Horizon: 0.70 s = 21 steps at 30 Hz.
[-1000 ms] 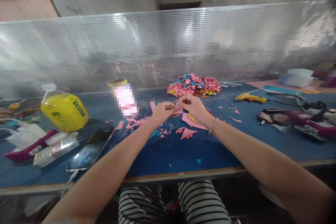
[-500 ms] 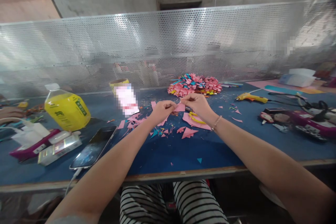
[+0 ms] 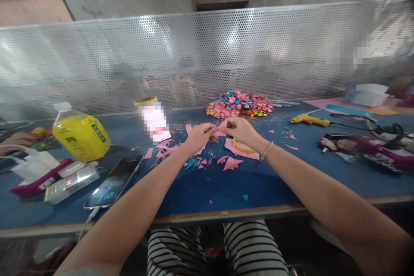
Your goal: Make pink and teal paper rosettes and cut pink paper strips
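Observation:
Between my two hands a small piece of pink paper (image 3: 221,128) is pinched above the table. My left hand (image 3: 201,135) grips its left side, the fingers closed. At its right side my right hand (image 3: 241,131) holds it between thumb and fingers. Under my right hand lies a pink sheet (image 3: 250,154) with yellow-handled scissors (image 3: 242,146) on it, their blades hidden. Folded pink pieces (image 3: 232,163) rest just in front. Pink and blue paper scraps (image 3: 168,152) are strewn around my left hand. Behind my hands sits a pile of folded pink and blue paper pieces (image 3: 237,102).
To the left stand a bottle of yellow liquid (image 3: 82,136), a plugged-in phone (image 3: 114,181), a box (image 3: 71,184) and a tissue pack (image 3: 42,177). A lit phone screen (image 3: 154,120) leans against a tape roll (image 3: 145,102). At right lies a yellow glue gun (image 3: 309,120). Another person's hand (image 3: 16,140) shows far left.
My right hand has lowered slightly and shifted left, closer to my left hand. The pink paper between them is now more covered by the fingers.

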Each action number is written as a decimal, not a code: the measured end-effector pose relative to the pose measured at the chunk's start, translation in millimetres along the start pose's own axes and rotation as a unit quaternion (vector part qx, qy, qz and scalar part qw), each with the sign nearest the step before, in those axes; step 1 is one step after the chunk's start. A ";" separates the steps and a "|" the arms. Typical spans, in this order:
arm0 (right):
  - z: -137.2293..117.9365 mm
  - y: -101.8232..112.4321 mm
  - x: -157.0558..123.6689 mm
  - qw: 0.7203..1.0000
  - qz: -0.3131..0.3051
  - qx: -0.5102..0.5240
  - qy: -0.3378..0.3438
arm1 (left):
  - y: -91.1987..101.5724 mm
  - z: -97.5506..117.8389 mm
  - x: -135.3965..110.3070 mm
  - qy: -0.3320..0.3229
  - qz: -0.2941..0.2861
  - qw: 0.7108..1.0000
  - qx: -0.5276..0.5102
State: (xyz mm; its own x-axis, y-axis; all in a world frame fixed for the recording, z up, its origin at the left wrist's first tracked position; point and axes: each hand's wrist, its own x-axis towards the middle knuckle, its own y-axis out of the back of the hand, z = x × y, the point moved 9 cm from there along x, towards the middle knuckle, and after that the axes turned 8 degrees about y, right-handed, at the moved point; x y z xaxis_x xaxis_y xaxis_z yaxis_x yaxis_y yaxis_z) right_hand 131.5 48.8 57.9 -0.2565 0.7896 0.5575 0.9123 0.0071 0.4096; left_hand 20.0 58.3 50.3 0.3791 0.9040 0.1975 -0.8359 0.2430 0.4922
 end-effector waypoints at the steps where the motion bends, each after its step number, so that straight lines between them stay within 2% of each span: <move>1: 0.9 -0.8 -0.3 1.000 -0.011 -0.007 0.000 | -0.5 -0.7 0.3 0.000 -0.002 1.000 0.002; 5: 5.1 1.4 0.2 1.000 -0.004 0.000 0.010 | -0.6 -4.4 1.9 -0.008 0.003 0.999 0.047; 11: 5.0 1.3 1.0 1.000 0.006 0.010 0.025 | -2.0 7.1 -1.0 -0.082 0.012 0.978 0.194; 21: 1.6 3.3 2.6 0.999 0.005 -0.014 0.037 | -4.5 3.3 -2.1 -0.055 -0.007 0.989 0.139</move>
State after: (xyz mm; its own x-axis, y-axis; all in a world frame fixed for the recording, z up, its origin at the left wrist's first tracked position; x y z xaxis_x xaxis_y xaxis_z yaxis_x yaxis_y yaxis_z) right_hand 134.4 51.9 59.5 -0.2705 0.7416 0.6139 0.9063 -0.0189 0.4222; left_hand 24.2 54.2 50.4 0.4442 0.8535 0.2725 -0.6944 0.1358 0.7066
